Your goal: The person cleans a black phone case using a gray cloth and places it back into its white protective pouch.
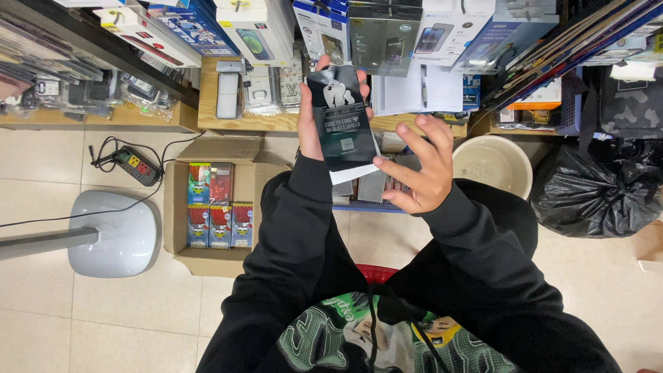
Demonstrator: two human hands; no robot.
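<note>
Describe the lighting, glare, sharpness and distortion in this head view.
Head view: even indoor light, soft shadows; slight glare on the glossy black package held in the left hand; right hand sharp; wide-angle lens bends the shelves at the edges.

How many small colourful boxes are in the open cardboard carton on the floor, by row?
Back row of small colourful boxes in the open brown cardboard carton: 2
Front row of small colourful boxes: 3
Total: 5
</note>
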